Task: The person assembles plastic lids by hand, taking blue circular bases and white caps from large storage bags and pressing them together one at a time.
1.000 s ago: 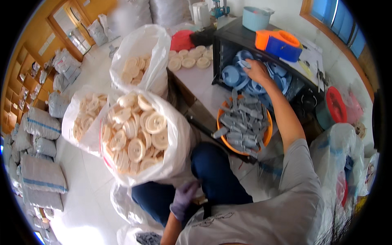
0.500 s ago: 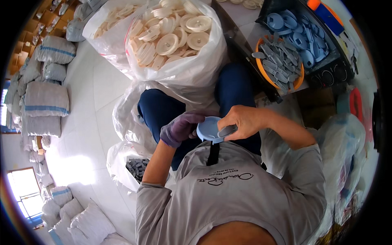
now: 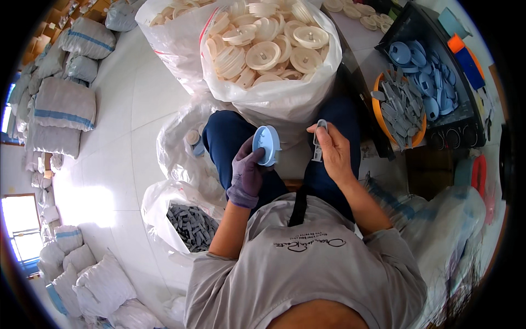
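Mid-assembly over the lap: gloved left hand (image 3: 247, 174) closed on a blue disc (image 3: 267, 145), right hand (image 3: 331, 153) pinching a grey clip (image 3: 319, 141), probably to be seated on the disc next.

A purple knitted cloth glove covers the left hand (image 3: 249, 170), which grips a round pale-blue disc of smooth matt plastic (image 3: 267, 145); the bare right hand (image 3: 332, 151) pinches a slim grey plastic strip (image 3: 318, 140), before a thin glossy clear plastic sack (image 3: 285, 101) of cream-coloured round moulded plastic discs (image 3: 263, 55)
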`<state>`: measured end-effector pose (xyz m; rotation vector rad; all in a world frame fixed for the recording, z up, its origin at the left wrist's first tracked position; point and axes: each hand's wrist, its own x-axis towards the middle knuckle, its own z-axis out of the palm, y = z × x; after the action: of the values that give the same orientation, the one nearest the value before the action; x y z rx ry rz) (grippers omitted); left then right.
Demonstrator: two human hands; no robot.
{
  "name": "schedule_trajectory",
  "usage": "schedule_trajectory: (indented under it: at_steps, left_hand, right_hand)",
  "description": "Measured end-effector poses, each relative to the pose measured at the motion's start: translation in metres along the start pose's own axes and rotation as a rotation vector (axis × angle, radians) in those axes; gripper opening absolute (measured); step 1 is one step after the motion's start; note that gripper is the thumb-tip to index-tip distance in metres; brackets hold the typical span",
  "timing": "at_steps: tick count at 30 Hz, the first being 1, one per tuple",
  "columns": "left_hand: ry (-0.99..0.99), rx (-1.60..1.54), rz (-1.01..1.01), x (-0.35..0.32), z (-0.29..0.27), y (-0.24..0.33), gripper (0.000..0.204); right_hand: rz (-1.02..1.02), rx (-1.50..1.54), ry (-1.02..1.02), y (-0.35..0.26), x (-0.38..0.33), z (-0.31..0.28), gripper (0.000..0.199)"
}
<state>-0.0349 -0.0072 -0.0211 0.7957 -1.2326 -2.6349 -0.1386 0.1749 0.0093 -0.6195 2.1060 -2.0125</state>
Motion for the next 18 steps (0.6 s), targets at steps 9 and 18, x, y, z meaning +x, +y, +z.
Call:
schedule_trajectory:
  at_steps: [9,18]
  left_hand:
    - [0.093,-0.127,0.065,0.013,0.009,-0.014,0.048]
    - [0.074,-0.037,0.209,0.011,0.024,-0.021,0.052]
  right_hand:
    - [0.282,0.545,0.051,0.017,-0.015,0.02,0.01]
    - [0.327,0.459,0.03,0.017,-0.024,0.025,0.009]
